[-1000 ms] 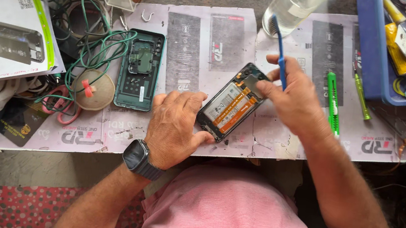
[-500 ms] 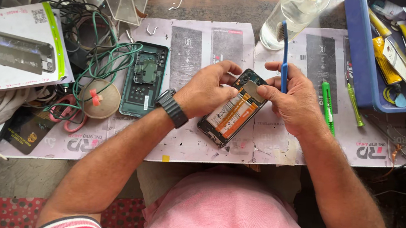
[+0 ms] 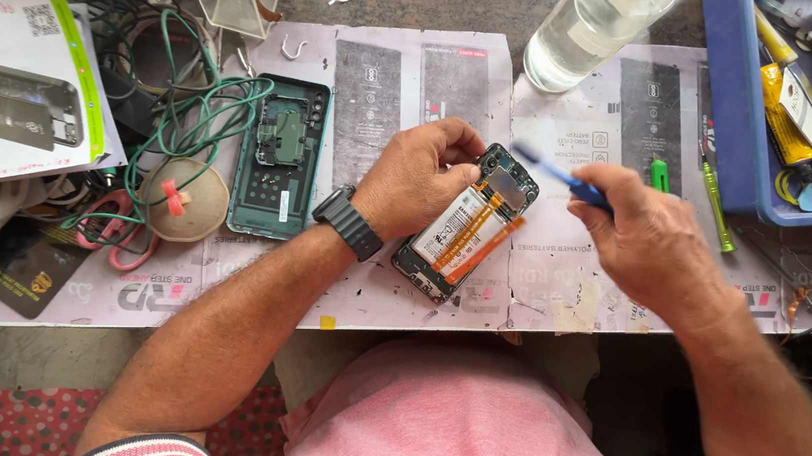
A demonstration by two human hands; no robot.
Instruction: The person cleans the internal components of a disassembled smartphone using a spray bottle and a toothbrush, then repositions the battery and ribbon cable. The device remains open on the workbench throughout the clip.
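Left hand (image 3: 411, 180): fingers curled round the opened phone (image 3: 467, 224), pinning it on the mat.
Right hand (image 3: 642, 233): pinching a blue tool (image 3: 557, 174), tip above the phone's top.
Tip: light, shallow strokes.

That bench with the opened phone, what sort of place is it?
Most likely a phone repair bench. The left hand steadies an opened phone, the right hand works a blue tool at it, and a blue bin of tools stands beside.
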